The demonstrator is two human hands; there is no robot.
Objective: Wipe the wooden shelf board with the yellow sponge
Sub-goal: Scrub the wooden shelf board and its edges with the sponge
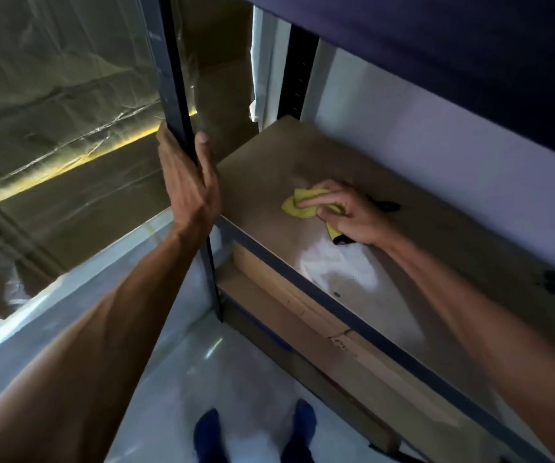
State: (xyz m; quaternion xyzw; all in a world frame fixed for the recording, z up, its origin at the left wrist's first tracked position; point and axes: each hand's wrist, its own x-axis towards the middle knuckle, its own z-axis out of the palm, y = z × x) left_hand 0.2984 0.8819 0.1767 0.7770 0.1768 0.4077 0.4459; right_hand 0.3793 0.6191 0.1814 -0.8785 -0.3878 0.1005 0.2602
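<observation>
The wooden shelf board [436, 248] is a brown panel in a dark metal rack, with a pale wet-looking patch near its front edge. My right hand [346, 215] presses a yellow sponge [298, 207] flat onto the board near its left middle; the sponge has a dark underside that shows under my palm. My left hand [186, 182] is wrapped around the rack's dark front-left upright post [176, 78], just above the board's corner.
A shelf above [436, 35] overhangs the board closely. A white wall [436, 142] backs the rack. Below the board lies a lower shelf with wooden planks [303, 315]. Plastic-wrapped cardboard [52, 128] stands to the left. My feet [252, 436] are on a shiny floor.
</observation>
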